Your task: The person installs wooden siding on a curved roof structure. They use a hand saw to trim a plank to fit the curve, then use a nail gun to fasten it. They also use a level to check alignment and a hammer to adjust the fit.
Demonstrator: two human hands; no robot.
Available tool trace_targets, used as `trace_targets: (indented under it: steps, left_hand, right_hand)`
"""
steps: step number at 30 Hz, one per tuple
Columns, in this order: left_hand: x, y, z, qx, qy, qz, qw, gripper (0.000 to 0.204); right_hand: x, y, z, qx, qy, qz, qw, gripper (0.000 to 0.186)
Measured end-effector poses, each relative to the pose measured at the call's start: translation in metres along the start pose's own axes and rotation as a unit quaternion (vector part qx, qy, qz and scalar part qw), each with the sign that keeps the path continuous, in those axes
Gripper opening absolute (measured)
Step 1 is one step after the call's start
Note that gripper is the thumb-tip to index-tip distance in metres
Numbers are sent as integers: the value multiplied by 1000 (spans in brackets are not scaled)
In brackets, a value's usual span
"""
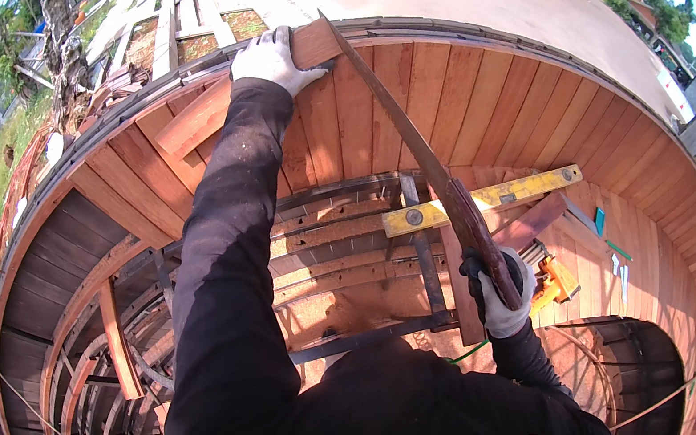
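My left hand (275,62), in a white glove with dark fingertips, is closed over a reddish-brown plank (194,122) and presses it on the curved timber rim (463,25). The plank lies slanted, its right end sticking out past my fingers. In my right hand (508,297), also gloved, is the dark wooden handle of a handsaw (397,111). Its long rusty blade points up and away, and the tip end is beside the plank's right end. Whether the teeth touch the wood I cannot tell.
A yellow spirit level (524,188) lies across the boards right of the saw. Near my right hand is an orange power tool (558,280), partly hidden. Fitted boards (484,107) line the curved structure; open ribs and beams (119,342) show at left. Loose planks (167,28) lie beyond the rim.
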State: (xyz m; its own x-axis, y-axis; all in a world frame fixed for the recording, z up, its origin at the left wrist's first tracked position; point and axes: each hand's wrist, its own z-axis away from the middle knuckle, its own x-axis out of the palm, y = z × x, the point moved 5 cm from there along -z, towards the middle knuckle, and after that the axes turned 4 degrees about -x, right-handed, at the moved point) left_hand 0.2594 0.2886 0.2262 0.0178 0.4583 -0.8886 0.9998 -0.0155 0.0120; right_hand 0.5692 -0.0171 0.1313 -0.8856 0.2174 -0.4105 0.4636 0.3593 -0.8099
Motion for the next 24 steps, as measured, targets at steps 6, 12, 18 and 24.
trace_targets:
  steps: [6, 12, 18, 24]
  left_hand:
    - [4, 6, 1, 11, 10, -1, 1000, 93]
    - [5, 0, -3, 15, 19, 8, 1000, 96]
    - [1, 7, -4, 3, 11, -3, 1000, 94]
    - [3, -4, -3, -10, 8, 3, 1000, 97]
  right_hand:
    - [14, -3, -37, -42, 13, 26, 999, 32]
    - [25, -11, -46, -11, 15, -39, 999, 30]
    - [5, 3, -13, -49, 15, 12, 999, 27]
    - [34, -15, -69, -162, 77, 9, 984, 22]
